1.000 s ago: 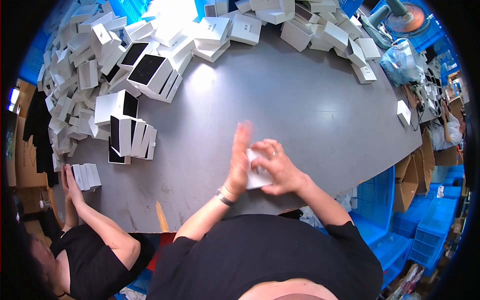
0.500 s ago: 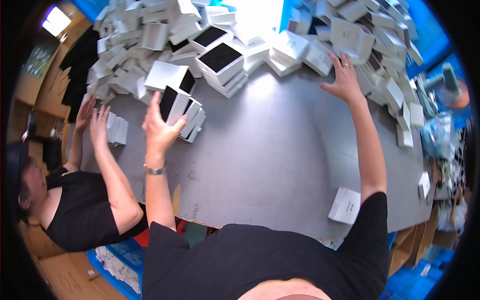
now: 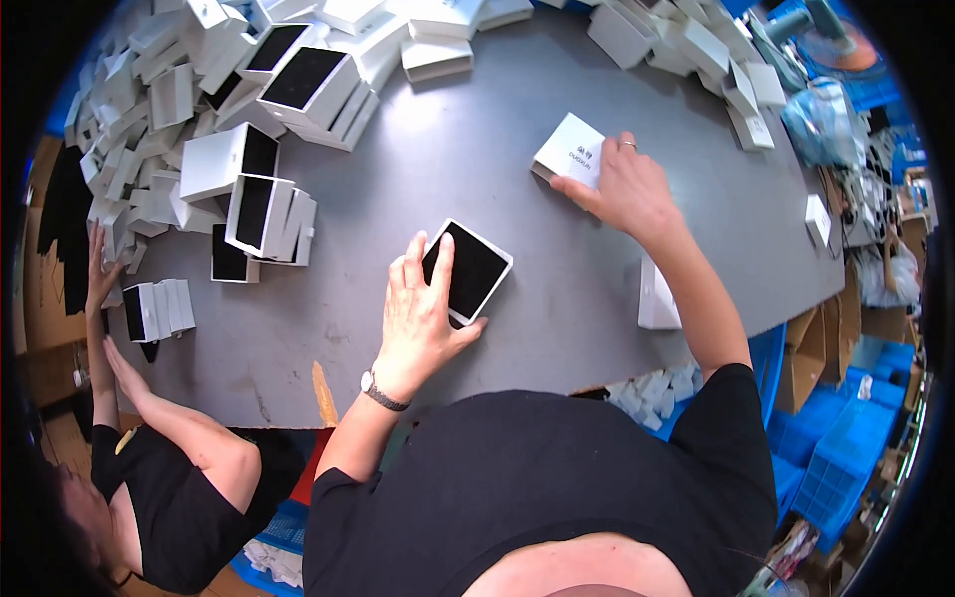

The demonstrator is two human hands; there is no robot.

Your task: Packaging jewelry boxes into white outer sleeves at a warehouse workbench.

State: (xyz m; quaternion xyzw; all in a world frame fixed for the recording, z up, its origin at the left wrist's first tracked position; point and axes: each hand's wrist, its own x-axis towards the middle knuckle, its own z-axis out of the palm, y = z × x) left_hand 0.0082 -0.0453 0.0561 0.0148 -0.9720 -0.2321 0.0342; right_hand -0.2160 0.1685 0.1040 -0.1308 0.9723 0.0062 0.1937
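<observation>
My left hand (image 3: 420,313) grips a shallow white box base (image 3: 497,282) with a black lining (image 3: 470,264), one finger lying over the lining and the thumb along its near edge. To the right and farther off, my right hand (image 3: 629,189) is closed on the near right side of a white box lid (image 3: 569,141) with dark print on top. Lid and base are apart, both over the middle of the grey table. The underside of the lid is hidden. Left of my left hand stands a small stack of similar black-lined box bases (image 3: 261,217).
White boxes and lids are heaped at the far left (image 3: 149,109) and far right (image 3: 686,40) of the table (image 3: 378,199). Another white box (image 3: 657,298) lies beside my right forearm. A co-worker's hands (image 3: 124,368) are at the left, near a short row of boxes (image 3: 161,308).
My left hand has come away from the stack toward the table's middle with a black-lined base. My right hand, open before, now grips a lid nearer to me. The view has shifted.
</observation>
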